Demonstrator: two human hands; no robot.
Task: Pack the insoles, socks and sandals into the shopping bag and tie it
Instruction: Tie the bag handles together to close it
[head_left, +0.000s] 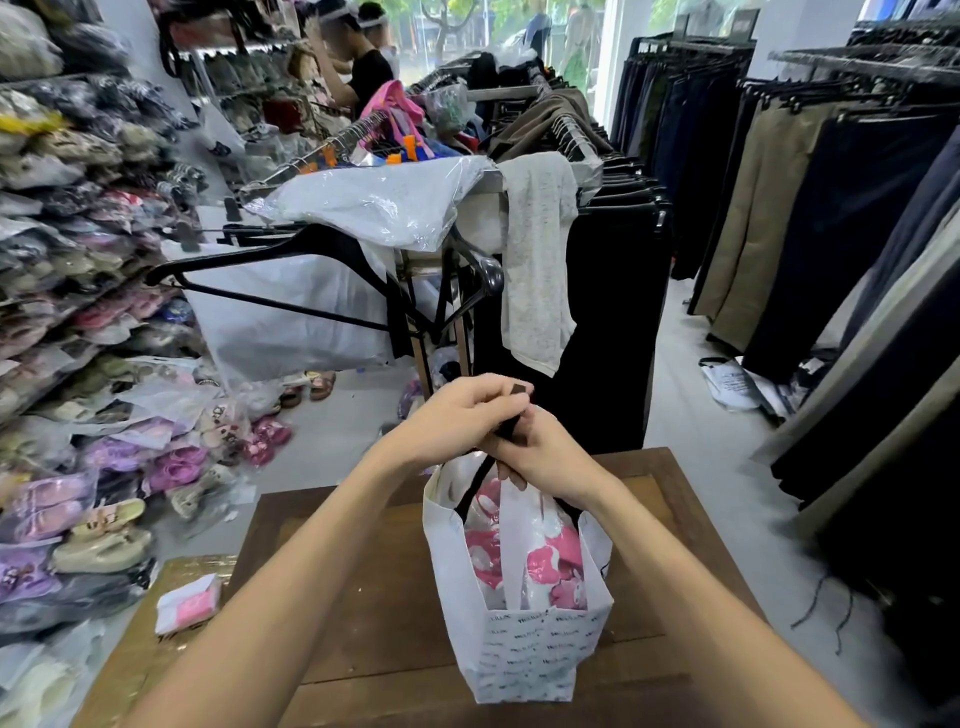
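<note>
Head view. White shopping bag, printed with small repeated lettering, stands upright on the brown wooden worktop, near its centre. Contents showing at the open mouth: pink-and-white items in clear plastic wrap; which of the goods they are cannot be told. Black handles rise from the bag's rim and converge above the mouth. Left hand directly above the bag, fingers curled closed around the upper end of the black handles. Right hand touching the left and just below it, fingers closed on the same handles, its wrist over the bag's right rim. Both forearms reach in from the lower edge, one on each side of the bag. Small white-and-pink packet lies on a cardboard sheet at the worktop's left edge, well apart from the hands. Beyond the worktop: clothing rack with black hangers and a grey garment; wrapped sandals on shelves to the left.
</note>
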